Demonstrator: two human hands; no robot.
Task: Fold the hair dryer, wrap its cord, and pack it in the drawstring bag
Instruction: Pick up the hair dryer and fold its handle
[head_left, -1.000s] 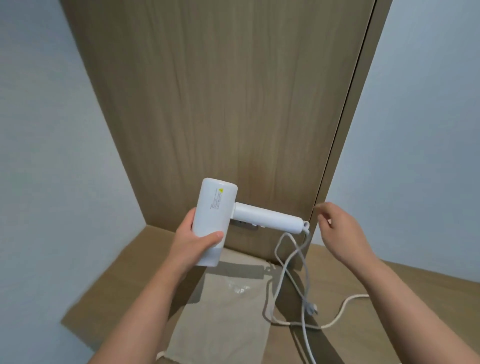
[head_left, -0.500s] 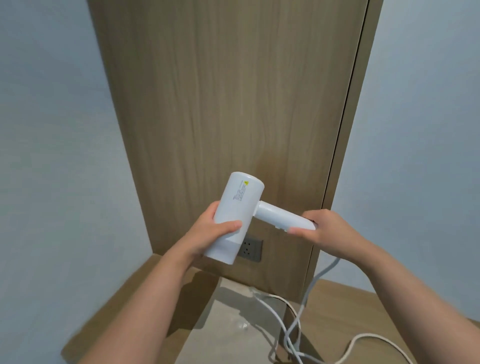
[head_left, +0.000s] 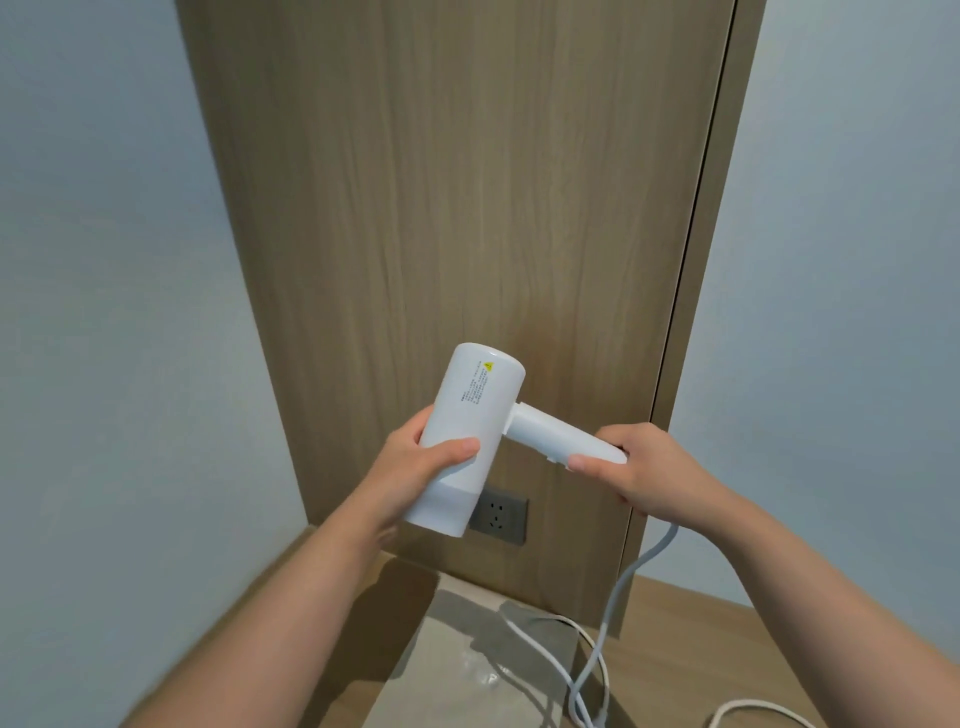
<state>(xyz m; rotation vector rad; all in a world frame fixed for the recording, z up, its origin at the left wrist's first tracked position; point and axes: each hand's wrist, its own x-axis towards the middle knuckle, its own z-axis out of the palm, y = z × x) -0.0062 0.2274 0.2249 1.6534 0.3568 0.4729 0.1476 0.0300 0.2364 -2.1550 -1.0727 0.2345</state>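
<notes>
A white hair dryer is held up in the air in front of a wooden panel. My left hand grips its barrel near the lower end. My right hand is closed around the end of its handle, which sticks out straight to the right, unfolded. The white cord hangs down from under my right hand and loops loosely on the wooden surface. A beige drawstring bag lies flat on that surface below the dryer, partly under the cord loops.
A grey wall socket sits low on the wooden panel, just behind the dryer's lower end. Pale blue walls stand on both sides. The wooden tabletop runs along the bottom of the view.
My right hand reached in and took hold of the handle's end. Both hands have lifted the dryer higher above the bag, and the view tilted up.
</notes>
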